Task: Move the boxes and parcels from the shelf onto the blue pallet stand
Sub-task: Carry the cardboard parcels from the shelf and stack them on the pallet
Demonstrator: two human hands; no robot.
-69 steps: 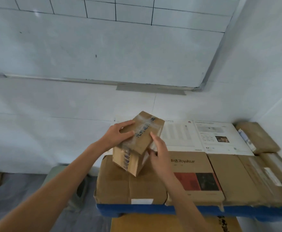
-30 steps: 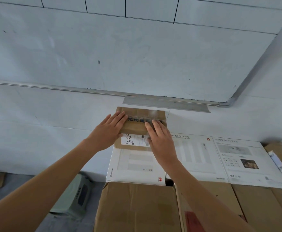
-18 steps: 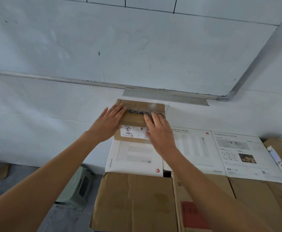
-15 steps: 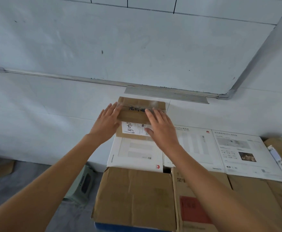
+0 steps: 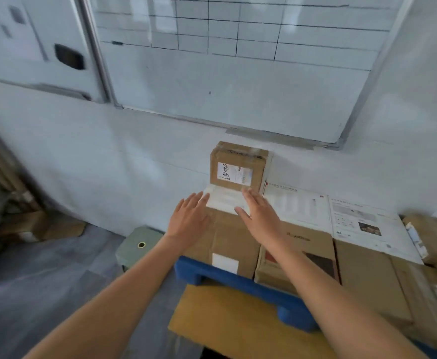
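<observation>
A small brown taped box [image 5: 238, 167] with a white handwritten label stands against the wall on top of a white flat box [image 5: 225, 200]. Both rest on the stack of cardboard boxes [image 5: 227, 244] that covers the blue pallet stand [image 5: 238, 281]. My left hand [image 5: 188, 218] hovers with straight fingers just left of the white box, holding nothing. My right hand [image 5: 258, 213] is flat and empty over the white box's near right corner, a short way in front of the small box.
More flat white boxes [image 5: 297, 208] and brown parcels [image 5: 430, 237] fill the stand to the right. A yellow board [image 5: 238, 322] lies under the stand. A green stool [image 5: 139, 244] sits on the grey floor at left. A whiteboard [image 5: 238, 73] hangs on the wall.
Both hands have let go of the small brown box and drawn back towards me. The box stays against the wall. The view has swung down and left.
</observation>
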